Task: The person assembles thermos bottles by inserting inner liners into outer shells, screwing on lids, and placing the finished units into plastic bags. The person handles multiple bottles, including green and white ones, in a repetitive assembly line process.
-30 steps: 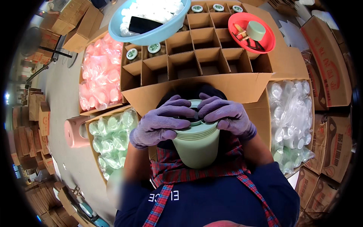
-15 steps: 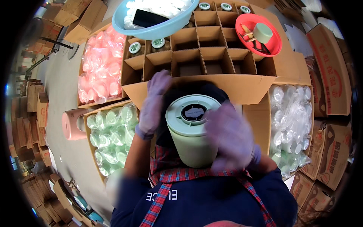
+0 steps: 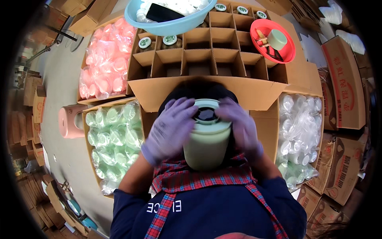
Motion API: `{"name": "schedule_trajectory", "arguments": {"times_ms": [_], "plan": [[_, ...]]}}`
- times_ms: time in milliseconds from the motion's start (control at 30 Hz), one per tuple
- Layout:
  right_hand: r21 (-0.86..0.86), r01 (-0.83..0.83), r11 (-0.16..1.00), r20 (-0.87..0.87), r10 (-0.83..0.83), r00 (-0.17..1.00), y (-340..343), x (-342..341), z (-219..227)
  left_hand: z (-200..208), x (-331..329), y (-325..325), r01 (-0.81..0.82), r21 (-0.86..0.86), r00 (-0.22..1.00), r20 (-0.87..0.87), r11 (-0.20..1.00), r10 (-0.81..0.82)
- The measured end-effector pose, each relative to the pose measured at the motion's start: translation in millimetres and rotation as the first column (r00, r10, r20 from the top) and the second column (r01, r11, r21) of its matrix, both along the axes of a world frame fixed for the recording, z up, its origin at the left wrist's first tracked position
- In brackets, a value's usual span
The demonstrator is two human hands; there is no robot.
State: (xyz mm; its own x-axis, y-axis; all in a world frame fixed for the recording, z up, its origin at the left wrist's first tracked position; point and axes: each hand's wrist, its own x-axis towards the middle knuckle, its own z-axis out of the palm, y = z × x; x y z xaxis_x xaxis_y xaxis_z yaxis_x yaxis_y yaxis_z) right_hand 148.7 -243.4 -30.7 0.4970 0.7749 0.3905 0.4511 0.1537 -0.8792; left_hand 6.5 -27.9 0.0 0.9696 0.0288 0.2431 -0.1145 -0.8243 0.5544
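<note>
Though blurry, left hand (image 3: pixel 170 129) and right hand (image 3: pixel 241 125) palm-inward around green container (image 3: pixel 207 149).

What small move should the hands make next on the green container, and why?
Probably steady the left hand and right hand evenly at the pale green rim of the container: they sit on opposite sides of it, but both are blurred, so a firm grip can't be confirmed.

Gloves (image 3: pixel 169 131) are lilac, canister (image 3: pixel 207 149) is kinda minty green with a black middle (image 3: pixel 206 114), apron (image 3: pixel 207 178) is red-and-blue plaid, shirt (image 3: pixel 223 203) is navy, basin (image 3: pixel 175 28) is light blue, bowl (image 3: pixel 288 51) is coral red.
</note>
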Motion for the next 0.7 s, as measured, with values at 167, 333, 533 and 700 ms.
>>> {"name": "schedule_trajectory", "arguments": {"times_ms": [167, 333, 533, 700], "plan": [[0.009, -0.264, 0.965, 0.381, 0.240, 0.893, -9, -45, 65, -78, 26, 37, -0.267, -0.053, 0.943, 0.191, 0.962, 0.272], [-0.085, -0.443, 0.892, 0.355, 0.443, 0.824, -7, -37, 79, -69, -2, 26, -0.243, 0.087, 0.967, -0.061, 0.966, 0.249], [-0.175, -0.210, 0.962, 0.369, 0.262, 0.892, 2, -37, 72, -65, -9, 18, -0.179, -0.262, 0.983, -0.074, 0.948, 0.165], [-0.083, 0.216, 0.973, 0.188, -0.197, 0.962, 12, -25, 51, -3, -7, -7, 0.055, -0.275, 0.997, 0.067, 0.960, -0.038]]}}
